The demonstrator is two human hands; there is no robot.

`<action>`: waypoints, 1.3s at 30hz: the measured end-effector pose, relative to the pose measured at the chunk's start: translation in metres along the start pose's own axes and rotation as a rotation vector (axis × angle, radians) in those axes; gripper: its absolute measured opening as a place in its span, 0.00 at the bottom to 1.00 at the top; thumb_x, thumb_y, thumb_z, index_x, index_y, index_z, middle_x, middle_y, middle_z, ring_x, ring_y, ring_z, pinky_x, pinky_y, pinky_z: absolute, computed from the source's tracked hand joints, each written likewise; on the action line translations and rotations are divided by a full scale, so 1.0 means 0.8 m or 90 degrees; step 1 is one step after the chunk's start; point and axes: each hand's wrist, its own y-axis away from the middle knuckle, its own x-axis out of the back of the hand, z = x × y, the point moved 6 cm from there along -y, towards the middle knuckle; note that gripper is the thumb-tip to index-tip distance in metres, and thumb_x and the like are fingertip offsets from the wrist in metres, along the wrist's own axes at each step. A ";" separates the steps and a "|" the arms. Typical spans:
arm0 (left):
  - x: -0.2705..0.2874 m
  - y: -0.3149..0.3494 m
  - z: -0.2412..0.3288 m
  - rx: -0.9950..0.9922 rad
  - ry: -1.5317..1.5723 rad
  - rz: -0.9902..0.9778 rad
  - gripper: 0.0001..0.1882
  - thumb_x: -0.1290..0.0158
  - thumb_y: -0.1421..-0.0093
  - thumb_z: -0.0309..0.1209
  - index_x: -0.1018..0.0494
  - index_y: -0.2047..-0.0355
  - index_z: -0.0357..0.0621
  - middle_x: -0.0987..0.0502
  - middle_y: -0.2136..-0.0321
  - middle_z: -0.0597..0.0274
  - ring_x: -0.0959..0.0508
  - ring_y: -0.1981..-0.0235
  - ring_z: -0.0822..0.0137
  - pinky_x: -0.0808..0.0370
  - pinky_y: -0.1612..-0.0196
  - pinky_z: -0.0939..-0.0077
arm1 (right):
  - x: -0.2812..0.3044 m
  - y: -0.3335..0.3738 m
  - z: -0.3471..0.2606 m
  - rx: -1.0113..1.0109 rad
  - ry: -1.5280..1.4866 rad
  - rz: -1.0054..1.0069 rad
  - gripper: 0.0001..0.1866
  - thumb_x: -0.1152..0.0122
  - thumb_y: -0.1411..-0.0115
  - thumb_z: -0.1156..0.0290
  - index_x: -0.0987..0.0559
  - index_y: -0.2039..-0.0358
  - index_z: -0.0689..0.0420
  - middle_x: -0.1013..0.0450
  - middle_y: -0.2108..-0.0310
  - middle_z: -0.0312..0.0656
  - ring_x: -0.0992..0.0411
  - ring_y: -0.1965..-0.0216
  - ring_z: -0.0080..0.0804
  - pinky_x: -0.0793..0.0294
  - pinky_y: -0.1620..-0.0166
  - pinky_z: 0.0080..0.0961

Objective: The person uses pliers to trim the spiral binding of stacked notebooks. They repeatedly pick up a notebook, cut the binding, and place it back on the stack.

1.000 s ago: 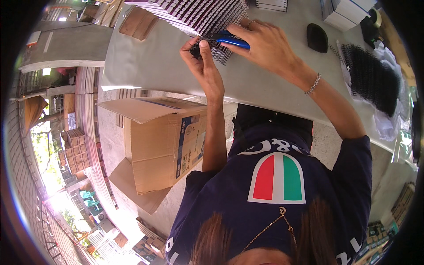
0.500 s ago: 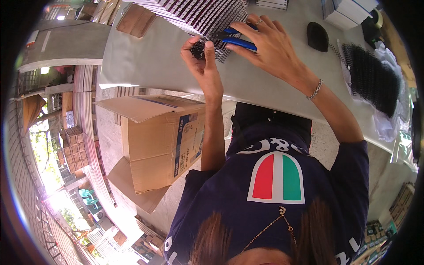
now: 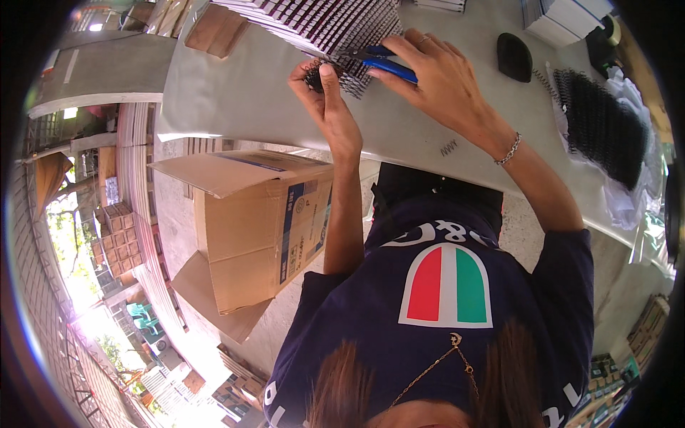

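Observation:
A stack of spiral-bound books [image 3: 314, 25] lies at the table's far side, rows of dark coils along its edge. My left hand [image 3: 334, 118] is closed at the stack's near corner, thumb and fingers around black spiral coils [image 3: 314, 77]. My right hand [image 3: 451, 89] grips a pair of blue-handled cutters [image 3: 391, 68], their jaws against the coil ends beside the left fingertips. Whether the jaws are closed on a coil is too small to tell. A short snippet of coil [image 3: 448, 148] rests on the table below my right wrist.
A wooden block [image 3: 216, 30] sits left of the stack. To the right are a black rounded object [image 3: 514, 57], a bundle of black coils [image 3: 603, 128] on clear plastic, and more books [image 3: 560, 21]. An opened cardboard box [image 3: 246, 235] stands before the table, at left.
A short coil snippet now lies on the table near my right wrist, where none showed before. Both hands have shifted only slightly, still at the stack's corner.

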 end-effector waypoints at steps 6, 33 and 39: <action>0.005 -0.003 -0.003 -0.035 0.118 0.040 0.15 0.51 0.28 0.31 0.39 0.45 0.45 0.34 0.52 0.61 0.32 0.50 0.68 0.34 0.43 0.64 | -0.003 0.008 0.005 0.008 0.035 -0.003 0.27 0.37 0.38 0.44 0.21 0.46 0.49 0.27 0.47 0.50 0.29 0.45 0.47 0.32 0.43 0.50; 0.003 0.008 -0.014 -0.008 0.020 0.000 0.17 0.47 0.30 0.30 0.37 0.45 0.43 0.35 0.51 0.64 0.33 0.52 0.74 0.36 0.46 0.76 | -0.013 0.008 0.014 0.046 0.066 0.013 0.27 0.37 0.38 0.44 0.21 0.46 0.48 0.26 0.48 0.47 0.26 0.48 0.45 0.30 0.46 0.47; 0.008 0.011 -0.023 0.010 -0.038 -0.007 0.17 0.46 0.29 0.34 0.35 0.45 0.42 0.31 0.54 0.64 0.32 0.54 0.75 0.36 0.47 0.77 | -0.010 0.005 0.011 0.074 0.081 0.028 0.26 0.37 0.38 0.44 0.20 0.47 0.48 0.26 0.49 0.47 0.26 0.49 0.44 0.30 0.48 0.46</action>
